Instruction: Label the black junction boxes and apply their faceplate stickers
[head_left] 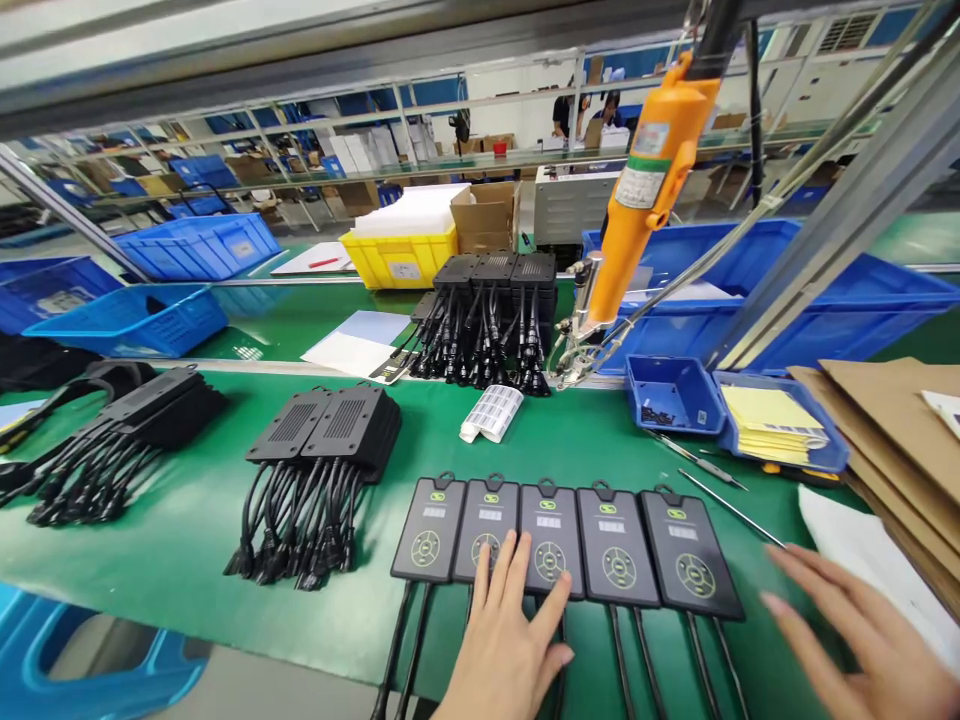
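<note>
Several black controllers with round keypads lie side by side in a row on the green table [420, 440], their cables running toward the front edge. My left hand [510, 625] rests with spread fingers on the second controller [487, 510] and the middle controller [550, 515]. At the right, my right hand [862, 640] is held open with its fingers apart, near the rightmost controller [694, 550] and the end of a thin metal rod [731, 505]. Nothing is held in either hand. Behind the row is a curled sheet of labels [493, 412].
Stacked black units [349, 425] with cables stand left, more [495, 280] behind. An orange power screwdriver [645, 190] hangs above the back right. A blue screw bin [675, 395], yellow papers [772, 420] and cardboard sheets [892, 450] are at the right.
</note>
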